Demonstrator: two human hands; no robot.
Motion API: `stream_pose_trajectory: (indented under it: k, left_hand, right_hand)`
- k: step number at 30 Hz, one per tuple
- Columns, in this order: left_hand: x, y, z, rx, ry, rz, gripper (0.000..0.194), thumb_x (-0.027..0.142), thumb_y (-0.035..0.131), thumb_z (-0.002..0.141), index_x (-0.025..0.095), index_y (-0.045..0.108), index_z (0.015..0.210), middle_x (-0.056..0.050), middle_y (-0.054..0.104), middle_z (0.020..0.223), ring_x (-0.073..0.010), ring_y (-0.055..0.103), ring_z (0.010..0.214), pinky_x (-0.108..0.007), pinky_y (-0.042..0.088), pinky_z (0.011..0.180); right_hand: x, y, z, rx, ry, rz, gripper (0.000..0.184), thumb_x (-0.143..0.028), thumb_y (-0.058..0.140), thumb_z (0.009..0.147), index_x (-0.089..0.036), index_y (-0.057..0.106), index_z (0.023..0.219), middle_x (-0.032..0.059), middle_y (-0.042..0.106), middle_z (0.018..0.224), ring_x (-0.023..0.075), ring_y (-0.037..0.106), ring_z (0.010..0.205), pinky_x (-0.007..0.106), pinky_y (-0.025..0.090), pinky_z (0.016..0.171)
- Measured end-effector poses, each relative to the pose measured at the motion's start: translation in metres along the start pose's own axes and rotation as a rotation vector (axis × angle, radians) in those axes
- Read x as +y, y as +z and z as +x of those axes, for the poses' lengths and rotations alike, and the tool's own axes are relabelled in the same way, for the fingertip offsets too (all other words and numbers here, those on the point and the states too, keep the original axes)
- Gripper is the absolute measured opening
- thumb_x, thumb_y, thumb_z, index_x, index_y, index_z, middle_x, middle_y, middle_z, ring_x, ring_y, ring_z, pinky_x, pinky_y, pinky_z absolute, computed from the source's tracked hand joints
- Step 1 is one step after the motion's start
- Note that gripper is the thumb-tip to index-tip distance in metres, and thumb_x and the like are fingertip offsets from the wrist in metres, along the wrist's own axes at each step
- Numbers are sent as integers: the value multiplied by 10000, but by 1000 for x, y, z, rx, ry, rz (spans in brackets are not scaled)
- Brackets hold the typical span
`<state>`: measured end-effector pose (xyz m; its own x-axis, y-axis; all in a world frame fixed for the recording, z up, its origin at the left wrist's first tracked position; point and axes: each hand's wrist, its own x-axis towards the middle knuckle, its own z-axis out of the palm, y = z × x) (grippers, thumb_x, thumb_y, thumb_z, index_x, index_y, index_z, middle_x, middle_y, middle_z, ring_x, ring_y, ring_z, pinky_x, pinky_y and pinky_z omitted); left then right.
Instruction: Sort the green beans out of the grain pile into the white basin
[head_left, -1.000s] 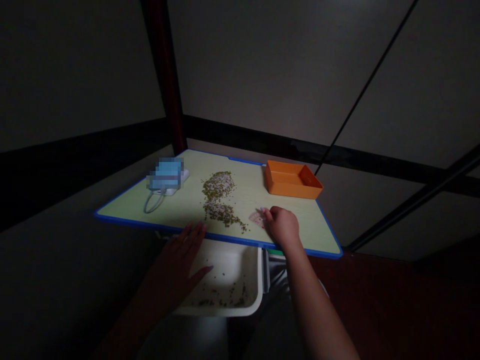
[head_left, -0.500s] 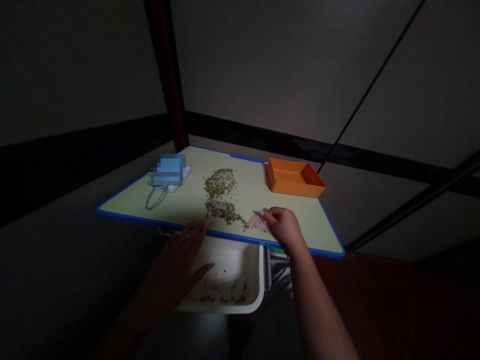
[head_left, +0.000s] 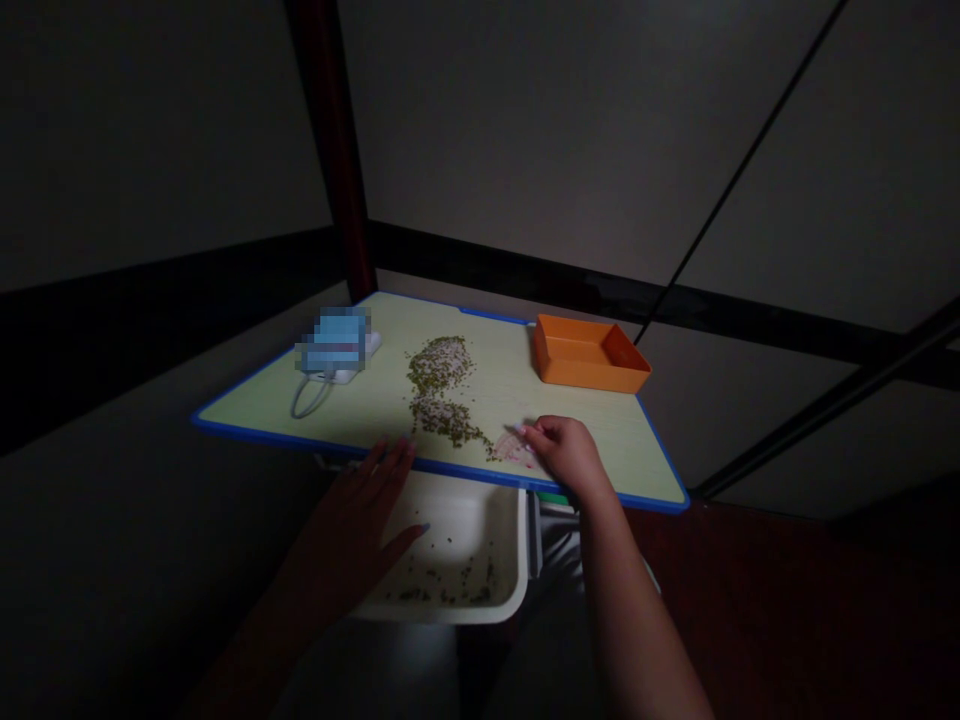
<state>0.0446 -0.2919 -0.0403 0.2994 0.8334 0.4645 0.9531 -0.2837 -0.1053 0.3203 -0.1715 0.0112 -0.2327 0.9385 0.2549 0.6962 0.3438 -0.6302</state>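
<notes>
Only the head view here, and it's pretty dim. The right hand (head_left: 568, 455) rests on the pale green, blue-edged table board (head_left: 360, 405) near its front edge, fingers curled together and pinched on a small thin pinkish card-like scraper (head_left: 516, 447), which sits flat on the board right at the near tail of the scattered pile of small green-brown beans mixed with pale grains (head_left: 441, 390). Can't really tell what that pinkish thing is made of, it's too small and dark. The left hand (head_left: 367, 505) is spread open with fingers apart, laid against the near-left side of the shallow white plastic tray (head_left: 501, 600) held just below the board's front edge; a few beans already lie in the tray. My guess is the beans are light, hard and roll easily, so pinching them singly would be fiddly and pushing them with a flat edge suits them better. Further back sit an orange rectangular plastic bin (head_left: 589, 357) at the right corner and a white charger-like block with a looped grey cable (head_left: 311, 395) to the left.
</notes>
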Motion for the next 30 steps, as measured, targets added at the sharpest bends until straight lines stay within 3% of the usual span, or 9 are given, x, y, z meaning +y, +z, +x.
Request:
stream_pose_trajectory:
  k: [23,30]
  left_hand:
    - [1,2,0,-28,-14,21,823,587,391,877,158,92,1513,-120,337,1531,-296,317,1408,-445,363,1078]
    - [-1,3,0,3,3,11,818,599,364,881,169,75,1516,-119,351,1524,-302,329,1401,-452,364,1075]
  right_hand:
    - [-12,1,1,-12,-98,-42,414,-465,559,855,-195,546,541,-47,411,483,107,386,494,231,223,529]
    - [-18,6,2,-2,-96,-110,416,-463,545,869,-197,563,551,-25,500,496,114,436,507,237,227,535]
